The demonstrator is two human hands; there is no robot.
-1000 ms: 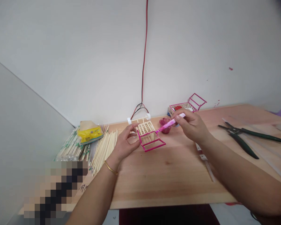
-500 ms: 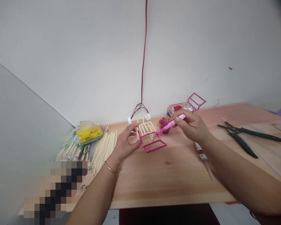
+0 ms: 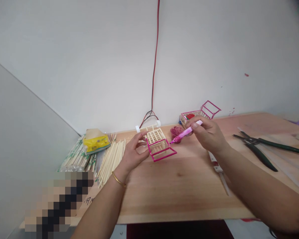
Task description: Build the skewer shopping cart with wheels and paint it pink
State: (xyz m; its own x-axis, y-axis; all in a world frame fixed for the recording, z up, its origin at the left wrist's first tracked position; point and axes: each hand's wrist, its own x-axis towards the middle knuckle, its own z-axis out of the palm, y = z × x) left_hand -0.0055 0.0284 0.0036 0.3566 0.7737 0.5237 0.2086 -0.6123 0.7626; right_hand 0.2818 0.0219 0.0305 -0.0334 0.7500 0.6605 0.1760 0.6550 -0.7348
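My left hand (image 3: 134,153) pinches the left edge of a small stick-built frame (image 3: 158,145), pale wood with pink-painted bars, resting on the wooden table (image 3: 179,186). My right hand (image 3: 208,134) grips a pink brush (image 3: 185,132) like a pen. The brush tip sits just right of the frame, beside a small pot of pink paint (image 3: 176,131). A gold bangle is on my left wrist.
A second pink-painted stick frame (image 3: 200,113) stands at the back by the wall. Bundles of bamboo sticks (image 3: 109,159) and a yellow tissue pack (image 3: 96,141) lie at left. Dark pliers (image 3: 260,147) lie at right, a knife (image 3: 218,167) under my right forearm. A red-black cable (image 3: 154,66) hangs down the wall.
The brush tip has drawn back slightly from the frame's pink bar toward the paint pot. My left hand keeps its hold on the frame.
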